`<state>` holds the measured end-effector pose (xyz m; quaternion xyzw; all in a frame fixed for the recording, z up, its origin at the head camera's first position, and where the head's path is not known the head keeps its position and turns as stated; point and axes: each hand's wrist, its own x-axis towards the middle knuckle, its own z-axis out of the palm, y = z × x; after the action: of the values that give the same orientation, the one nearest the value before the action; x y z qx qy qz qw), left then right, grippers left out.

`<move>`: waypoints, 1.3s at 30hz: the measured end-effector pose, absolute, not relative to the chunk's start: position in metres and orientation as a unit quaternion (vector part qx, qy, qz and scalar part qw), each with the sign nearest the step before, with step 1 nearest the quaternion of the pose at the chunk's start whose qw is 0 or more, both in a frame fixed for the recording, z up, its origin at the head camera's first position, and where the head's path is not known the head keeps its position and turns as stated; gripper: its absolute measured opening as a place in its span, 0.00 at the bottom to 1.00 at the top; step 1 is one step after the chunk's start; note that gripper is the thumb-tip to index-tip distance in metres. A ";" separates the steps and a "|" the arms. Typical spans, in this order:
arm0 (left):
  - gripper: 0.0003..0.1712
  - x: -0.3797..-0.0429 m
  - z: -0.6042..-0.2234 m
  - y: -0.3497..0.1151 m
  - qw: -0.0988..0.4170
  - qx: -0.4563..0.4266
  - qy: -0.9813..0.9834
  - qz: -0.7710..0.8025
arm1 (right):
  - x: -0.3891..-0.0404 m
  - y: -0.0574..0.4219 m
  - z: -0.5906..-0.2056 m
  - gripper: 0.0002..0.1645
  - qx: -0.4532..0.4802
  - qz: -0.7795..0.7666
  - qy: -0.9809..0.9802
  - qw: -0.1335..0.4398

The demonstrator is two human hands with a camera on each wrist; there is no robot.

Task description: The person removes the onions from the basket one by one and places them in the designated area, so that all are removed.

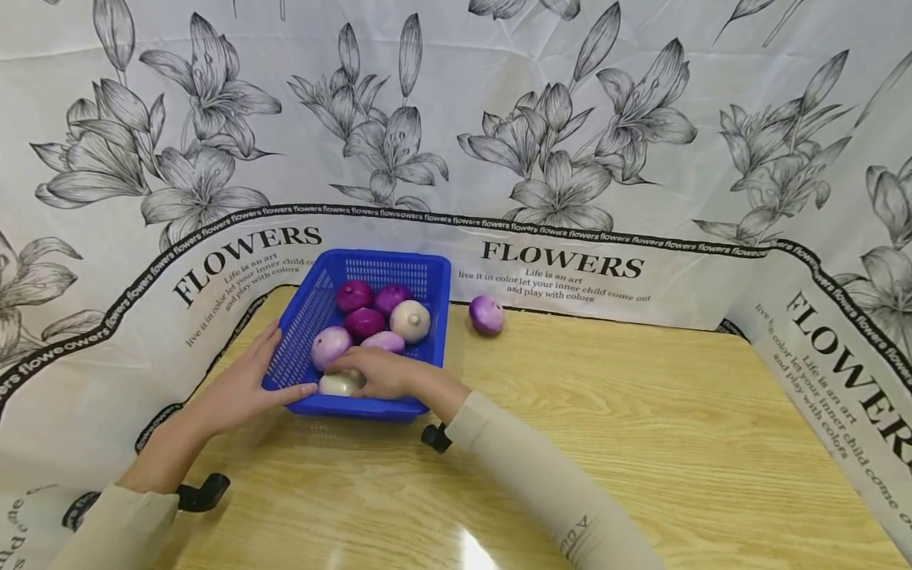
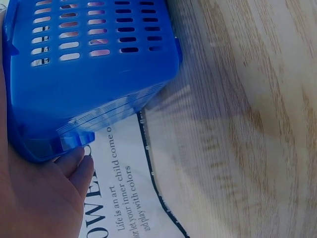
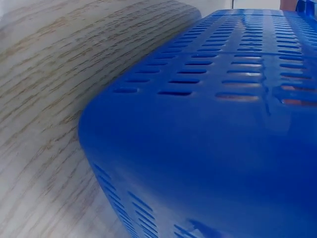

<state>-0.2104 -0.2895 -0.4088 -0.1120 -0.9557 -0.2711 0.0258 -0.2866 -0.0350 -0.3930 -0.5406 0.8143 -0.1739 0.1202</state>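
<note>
A blue plastic basket with slotted walls stands on the table and holds several onions. Inside its near left part my right hand curls its fingers over a white onion. Along the basket's left side lies my left hand, fingers straight against the outside and thumb at the near left corner of the rim. Dark purple onions sit toward the back, beside another white onion. Paler purple ones lie nearer my right hand. The right wrist view shows only the basket's outer wall and the table; that hand is hidden there.
One purple onion lies outside the basket, to its right, near the table's back edge. White cloth printed with flowers and lettering hangs behind and at both sides of the wood-grain table. Black wrist mounts stick out at the sleeves.
</note>
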 end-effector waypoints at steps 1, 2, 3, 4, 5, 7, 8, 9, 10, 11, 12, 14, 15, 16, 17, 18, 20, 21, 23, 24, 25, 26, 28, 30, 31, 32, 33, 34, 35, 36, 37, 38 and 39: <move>0.69 -0.210 -0.408 -0.290 0.026 -0.112 -0.956 -0.271 | -0.287 -0.035 -0.393 0.30 -0.539 -0.174 0.815 0.120; 0.69 -0.211 -0.408 -0.290 0.026 -0.112 -0.956 -0.271 | -0.287 -0.036 -0.393 0.30 -0.538 -0.174 0.816 0.120; 0.69 -0.211 -0.408 -0.290 0.026 -0.112 -0.956 -0.271 | -0.288 -0.036 -0.394 0.29 -0.535 -0.174 0.818 0.121; 0.69 -0.211 -0.408 -0.290 0.026 -0.113 -0.956 -0.271 | -0.288 -0.037 -0.394 0.29 -0.534 -0.174 0.818 0.124; 0.69 -0.211 -0.408 -0.289 0.027 -0.114 -0.956 -0.271 | -0.288 -0.037 -0.395 0.29 -0.532 -0.173 0.819 0.127; 0.69 -0.210 -0.407 -0.289 0.025 -0.114 -0.956 -0.270 | -0.288 -0.038 -0.396 0.30 -0.531 -0.169 0.820 0.133; 0.69 -0.210 -0.408 -0.289 0.025 -0.114 -0.956 -0.271 | -0.288 -0.038 -0.396 0.30 -0.530 -0.166 0.820 0.135; 0.69 -0.210 -0.408 -0.289 0.024 -0.114 -0.955 -0.271 | -0.288 -0.039 -0.397 0.30 -0.530 -0.164 0.821 0.136; 0.69 -0.210 -0.407 -0.289 0.024 -0.114 -0.955 -0.271 | -0.289 -0.039 -0.396 0.30 -0.530 -0.161 0.821 0.135; 0.69 -0.211 -0.407 -0.289 0.024 -0.114 -0.955 -0.271 | -0.289 -0.039 -0.396 0.30 -0.531 -0.158 0.822 0.132; 0.69 -0.211 -0.407 -0.289 0.024 -0.115 -0.955 -0.272 | -0.289 -0.039 -0.396 0.29 -0.533 -0.155 0.821 0.130; 0.69 -0.211 -0.407 -0.289 0.023 -0.114 -0.955 -0.273 | -0.289 -0.038 -0.396 0.29 -0.536 -0.154 0.821 0.125; 0.69 -0.211 -0.407 -0.289 0.022 -0.114 -0.955 -0.274 | -0.289 -0.038 -0.395 0.29 -0.536 -0.156 0.820 0.124; 0.69 -0.211 -0.407 -0.289 0.021 -0.114 -0.955 -0.274 | -0.288 -0.037 -0.394 0.29 -0.535 -0.160 0.820 0.123; 0.69 -0.211 -0.408 -0.289 0.020 -0.114 -0.955 -0.274 | -0.287 -0.035 -0.393 0.29 -0.534 -0.166 0.820 0.122; 0.69 -0.211 -0.408 -0.289 0.020 -0.113 -0.955 -0.274 | -0.287 -0.034 -0.392 0.29 -0.533 -0.172 0.820 0.121; 0.70 -0.211 -0.408 -0.289 0.019 -0.112 -0.956 -0.272 | -0.285 -0.031 -0.389 0.30 -0.531 -0.184 0.819 0.116; 0.70 -0.210 -0.408 -0.289 0.019 -0.112 -0.956 -0.271 | -0.284 -0.030 -0.388 0.31 -0.530 -0.189 0.819 0.112; 0.70 -0.210 -0.408 -0.289 0.019 -0.111 -0.956 -0.270 | -0.282 -0.027 -0.384 0.32 -0.532 -0.196 0.817 0.106; 0.70 -0.210 -0.408 -0.290 0.018 -0.111 -0.956 -0.269 | -0.281 -0.026 -0.382 0.32 -0.532 -0.202 0.816 0.104; 0.70 -0.210 -0.408 -0.290 0.018 -0.111 -0.957 -0.269 | -0.280 -0.024 -0.379 0.32 -0.531 -0.206 0.816 0.101; 0.70 -0.210 -0.408 -0.290 0.018 -0.110 -0.957 -0.269 | -0.279 -0.023 -0.377 0.33 -0.528 -0.209 0.817 0.099; 0.70 -0.210 -0.408 -0.291 0.017 -0.109 -0.956 -0.271 | -0.278 -0.020 -0.373 0.33 -0.521 -0.213 0.821 0.095; 0.70 -0.209 -0.408 -0.291 0.018 -0.108 -0.956 -0.271 | -0.275 -0.017 -0.369 0.33 -0.512 -0.217 0.827 0.090; 0.70 -0.209 -0.408 -0.291 0.018 -0.108 -0.956 -0.271 | -0.275 -0.016 -0.367 0.34 -0.507 -0.215 0.830 0.088; 0.70 -0.209 -0.408 -0.292 0.017 -0.107 -0.956 -0.272 | -0.273 -0.014 -0.366 0.34 -0.505 -0.214 0.832 0.086; 0.70 -0.209 -0.408 -0.292 0.017 -0.107 -0.956 -0.272 | -0.273 -0.012 -0.364 0.34 -0.504 -0.213 0.832 0.085; 0.70 -0.208 -0.408 -0.292 0.016 -0.106 -0.956 -0.272 | -0.272 -0.010 -0.363 0.34 -0.504 -0.215 0.832 0.085; 0.70 -0.208 -0.409 -0.292 0.015 -0.106 -0.956 -0.273 | -0.271 -0.007 -0.362 0.35 -0.504 -0.218 0.832 0.086; 0.70 -0.208 -0.409 -0.291 0.015 -0.106 -0.956 -0.274 | -0.270 -0.005 -0.360 0.35 -0.503 -0.221 0.831 0.086; 0.70 -0.208 -0.409 -0.291 0.015 -0.106 -0.955 -0.276 | -0.270 -0.002 -0.359 0.35 -0.504 -0.225 0.830 0.084; 0.70 -0.208 -0.409 -0.291 0.015 -0.106 -0.955 -0.276 | -0.270 0.001 -0.358 0.34 -0.504 -0.229 0.829 0.082; 0.70 -0.209 -0.408 -0.291 0.016 -0.106 -0.955 -0.276 | -0.270 0.003 -0.357 0.34 -0.504 -0.232 0.828 0.081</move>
<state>-0.2086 -0.2907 -0.4084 -0.1063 -0.9551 -0.2760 0.0157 -0.2699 0.0035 -0.3569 -0.5044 0.8279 -0.2315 0.0811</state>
